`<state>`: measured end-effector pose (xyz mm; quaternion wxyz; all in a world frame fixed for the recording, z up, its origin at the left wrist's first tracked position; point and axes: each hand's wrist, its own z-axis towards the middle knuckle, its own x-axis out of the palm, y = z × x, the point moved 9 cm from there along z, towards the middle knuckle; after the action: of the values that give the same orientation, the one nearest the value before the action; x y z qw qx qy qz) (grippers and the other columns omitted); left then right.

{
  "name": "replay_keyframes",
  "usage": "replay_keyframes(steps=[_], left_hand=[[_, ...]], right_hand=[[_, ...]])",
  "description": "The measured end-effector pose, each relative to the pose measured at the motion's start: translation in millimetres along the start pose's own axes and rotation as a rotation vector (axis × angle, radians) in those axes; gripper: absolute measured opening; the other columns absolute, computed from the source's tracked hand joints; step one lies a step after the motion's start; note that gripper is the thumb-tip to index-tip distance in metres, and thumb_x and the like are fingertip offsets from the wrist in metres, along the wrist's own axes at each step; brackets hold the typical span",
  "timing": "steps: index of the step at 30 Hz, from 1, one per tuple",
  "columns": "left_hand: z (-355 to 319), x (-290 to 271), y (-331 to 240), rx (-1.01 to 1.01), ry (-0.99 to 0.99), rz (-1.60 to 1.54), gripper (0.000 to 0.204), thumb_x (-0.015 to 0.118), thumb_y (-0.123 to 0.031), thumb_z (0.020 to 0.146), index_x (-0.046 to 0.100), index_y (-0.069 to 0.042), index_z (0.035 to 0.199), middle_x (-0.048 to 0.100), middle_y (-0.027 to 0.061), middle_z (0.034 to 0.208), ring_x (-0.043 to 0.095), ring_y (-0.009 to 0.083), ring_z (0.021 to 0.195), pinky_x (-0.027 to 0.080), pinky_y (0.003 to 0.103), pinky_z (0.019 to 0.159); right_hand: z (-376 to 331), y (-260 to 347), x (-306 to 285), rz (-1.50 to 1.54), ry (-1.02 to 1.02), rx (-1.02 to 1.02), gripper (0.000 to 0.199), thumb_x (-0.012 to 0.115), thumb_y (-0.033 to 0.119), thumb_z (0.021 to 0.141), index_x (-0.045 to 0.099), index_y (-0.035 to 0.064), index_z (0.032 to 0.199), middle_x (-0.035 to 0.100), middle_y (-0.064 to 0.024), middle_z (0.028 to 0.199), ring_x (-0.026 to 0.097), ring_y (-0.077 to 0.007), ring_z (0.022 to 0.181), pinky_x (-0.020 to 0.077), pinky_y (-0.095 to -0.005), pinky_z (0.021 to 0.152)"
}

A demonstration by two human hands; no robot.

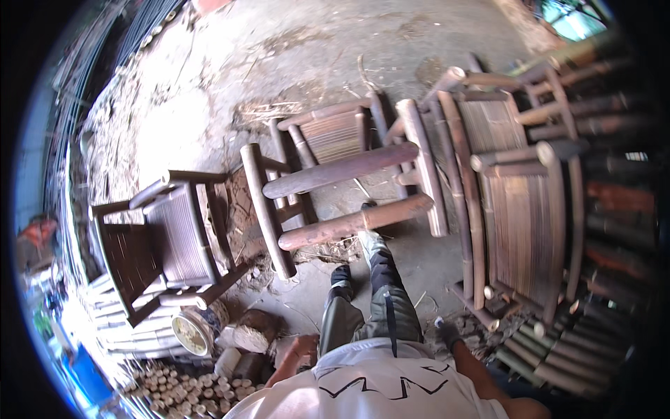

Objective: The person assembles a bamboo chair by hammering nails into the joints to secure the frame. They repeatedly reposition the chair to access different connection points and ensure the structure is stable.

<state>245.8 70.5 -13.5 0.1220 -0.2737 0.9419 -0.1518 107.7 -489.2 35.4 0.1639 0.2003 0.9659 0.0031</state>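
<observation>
A brown bamboo chair with thick round rails stands mid-way across the grey concrete floor; a slatted brown bamboo seat stands toward its right edge, near the grey-gloved right hand. I cannot tell either hand's grip.

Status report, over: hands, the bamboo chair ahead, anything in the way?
Right hand low at the side, grip unclear; left hand indistinct. Bamboo chair ahead, no hand seen on it. Slatted chairs flank it: left chair, right chair.
</observation>
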Motion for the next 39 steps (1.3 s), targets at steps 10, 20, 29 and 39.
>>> replay_keyframes(steps=[10,20,29,39], left_hand=[[-40,-64,-47,-0.149,0.073,-0.018,0.033,0.046,-0.032,0.094,0.06,-0.006,0.079,0.06,0.0066,0.063,0.061,0.0176,0.054,0.046,0.031,0.046],[-18,-80,-170,-0.18,-0.006,0.385,0.022,0.056,-0.036,0.094,0.054,-0.015,0.096,0.063,0.0078,0.082,0.059,0.0204,0.062,0.043,0.037,0.052],[-37,123,-200,-0.252,0.28,0.446,0.036,0.065,-0.004,0.088,0.06,-0.002,0.124,0.07,0.0138,0.107,0.068,0.0242,0.094,0.057,0.035,0.072],[-62,258,-225,0.306,0.494,1.292,0.041,0.073,-0.005,0.079,0.063,-0.003,0.119,0.07,0.0125,0.108,0.065,0.0274,0.101,0.054,0.039,0.082]], right_hand=[[-117,120,208,0.949,-0.25,0.247,0.031,0.055,0.032,0.088,0.067,0.0065,0.102,0.067,-0.0259,0.103,0.064,-0.0419,0.1,0.0501,-0.05,0.087],[-152,101,406,1.634,-0.477,0.665,0.049,0.058,0.039,0.086,0.061,0.0042,0.12,0.062,-0.0284,0.118,0.058,-0.0437,0.113,0.0464,-0.0477,0.097],[-179,-322,587,1.837,-1.529,1.32,0.092,0.074,0.025,0.078,0.025,0.0005,0.152,0.034,-0.024,0.153,0.03,-0.034,0.144,0.0257,-0.0377,0.118],[-141,-498,626,1.675,-1.647,1.228,0.053,0.073,0.026,0.077,0.063,0.0035,0.123,0.066,-0.018,0.121,0.062,-0.0293,0.113,0.0481,-0.0372,0.095]])
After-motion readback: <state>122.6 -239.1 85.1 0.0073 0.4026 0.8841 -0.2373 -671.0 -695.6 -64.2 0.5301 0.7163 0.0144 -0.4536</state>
